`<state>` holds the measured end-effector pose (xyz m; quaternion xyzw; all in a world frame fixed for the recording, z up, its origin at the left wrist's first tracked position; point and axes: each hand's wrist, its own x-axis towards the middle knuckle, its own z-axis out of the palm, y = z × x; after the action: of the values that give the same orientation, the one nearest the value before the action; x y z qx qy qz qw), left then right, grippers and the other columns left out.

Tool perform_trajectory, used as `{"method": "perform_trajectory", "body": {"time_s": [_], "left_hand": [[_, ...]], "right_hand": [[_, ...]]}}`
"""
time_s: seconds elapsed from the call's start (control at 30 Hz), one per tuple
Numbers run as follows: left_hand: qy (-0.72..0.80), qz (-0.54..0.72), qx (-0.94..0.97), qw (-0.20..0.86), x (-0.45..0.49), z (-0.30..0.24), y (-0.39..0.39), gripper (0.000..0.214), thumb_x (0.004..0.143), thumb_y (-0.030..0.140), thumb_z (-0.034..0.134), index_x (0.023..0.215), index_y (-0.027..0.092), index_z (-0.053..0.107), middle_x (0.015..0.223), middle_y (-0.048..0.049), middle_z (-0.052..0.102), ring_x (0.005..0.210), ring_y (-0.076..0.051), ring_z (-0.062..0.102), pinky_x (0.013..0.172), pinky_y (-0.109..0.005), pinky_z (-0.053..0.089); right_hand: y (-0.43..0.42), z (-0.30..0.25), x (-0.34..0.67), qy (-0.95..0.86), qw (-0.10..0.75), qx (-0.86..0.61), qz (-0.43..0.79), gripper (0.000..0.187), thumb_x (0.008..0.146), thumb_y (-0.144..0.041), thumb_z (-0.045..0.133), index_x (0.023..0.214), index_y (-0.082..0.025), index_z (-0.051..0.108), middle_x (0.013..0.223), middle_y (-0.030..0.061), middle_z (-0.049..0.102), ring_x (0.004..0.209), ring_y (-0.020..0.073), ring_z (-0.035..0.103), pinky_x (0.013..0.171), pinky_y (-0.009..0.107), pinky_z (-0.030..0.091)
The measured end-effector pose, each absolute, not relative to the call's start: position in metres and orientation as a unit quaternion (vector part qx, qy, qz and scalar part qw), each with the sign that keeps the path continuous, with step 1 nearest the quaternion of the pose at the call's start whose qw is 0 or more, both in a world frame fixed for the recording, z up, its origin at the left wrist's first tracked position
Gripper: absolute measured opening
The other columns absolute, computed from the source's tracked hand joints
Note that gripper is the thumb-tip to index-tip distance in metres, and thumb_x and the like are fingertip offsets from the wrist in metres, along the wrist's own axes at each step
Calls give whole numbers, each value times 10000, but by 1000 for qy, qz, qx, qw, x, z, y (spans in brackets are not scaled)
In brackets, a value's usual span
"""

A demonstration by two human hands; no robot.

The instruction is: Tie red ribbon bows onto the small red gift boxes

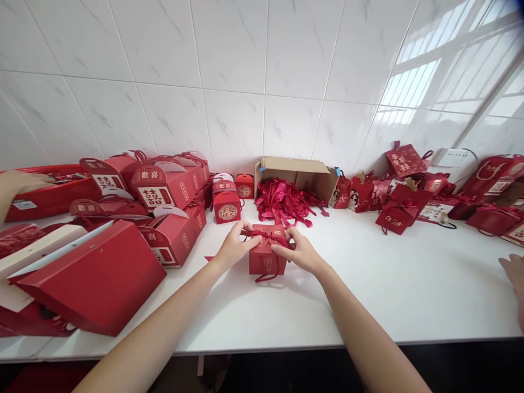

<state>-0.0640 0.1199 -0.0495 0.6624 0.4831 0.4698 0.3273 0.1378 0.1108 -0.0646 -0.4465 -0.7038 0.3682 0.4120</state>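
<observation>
A small red gift box [267, 262] with gold characters stands on the white table in front of me. Across its top runs a dark red ribbon [268, 236], gathered in the middle; whether it is knotted I cannot tell. On the left side of the box, my left hand [237, 245] is closed on the ribbon, its thumb lying over the box top. My right hand [302, 251] grips the ribbon on the opposite side, thumb also on top, other fingers partly hidden. A twisted red cord handle [267, 278] hangs down the near side of the box.
Behind the box, loose ribbons [282, 199] spill from an open cardboard box [298, 166]. Red gift boxes [180, 191] are stacked at left, by a red basin [53, 191]. More decorated boxes [395, 210] stand at right. Other people's hands [513, 273] show at both edges.
</observation>
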Motion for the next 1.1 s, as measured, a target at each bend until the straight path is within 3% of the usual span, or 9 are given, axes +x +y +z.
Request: {"method": "perform_trajectory", "body": {"time_s": [0.2, 0.47, 0.67, 0.9, 1.1], "left_hand": [[479, 452, 671, 340, -63, -46, 117, 233, 686, 341, 614, 797, 209, 457, 883, -20, 514, 926, -201, 512, 747, -292, 421], [489, 454, 669, 327, -62, -46, 118, 183, 687, 304, 606, 795, 199, 503, 891, -25, 534, 912, -202, 526, 819, -331, 428], [488, 428, 690, 320, -61, -52, 122, 221, 760, 246, 544, 948, 232, 660, 969, -36, 465, 1000, -204, 504, 918, -349, 420], [484, 433, 703, 290, -59, -59, 125, 255, 775, 230, 530, 982, 212, 678, 934, -43, 422, 932, -197, 500, 839, -336, 449], [484, 428, 707, 288, -56, -59, 122, 285, 810, 250, 499, 1036, 215, 670, 918, -38, 406, 902, -188, 496, 860, -341, 438]], "right_hand": [[105, -61, 128, -703, 435, -473, 306, 330, 736, -483, 616, 779, -204, 443, 710, -25, 508, 613, 131, 469, 548, 260, 366], [104, -65, 122, -713, 446, -489, 231, 346, 758, -454, 560, 681, -229, 309, 615, -51, 397, 558, 122, 383, 516, 250, 304], [101, -63, 120, -716, 447, -491, 215, 325, 747, -455, 562, 700, -230, 333, 636, -46, 448, 586, 133, 434, 533, 251, 337], [98, -59, 117, -697, 446, -512, 230, 353, 735, -489, 576, 761, -240, 327, 675, -29, 541, 607, 169, 517, 531, 263, 369], [95, -60, 114, -704, 435, -522, 205, 300, 779, -453, 514, 765, -246, 297, 674, -29, 523, 613, 181, 518, 557, 279, 369]]}}
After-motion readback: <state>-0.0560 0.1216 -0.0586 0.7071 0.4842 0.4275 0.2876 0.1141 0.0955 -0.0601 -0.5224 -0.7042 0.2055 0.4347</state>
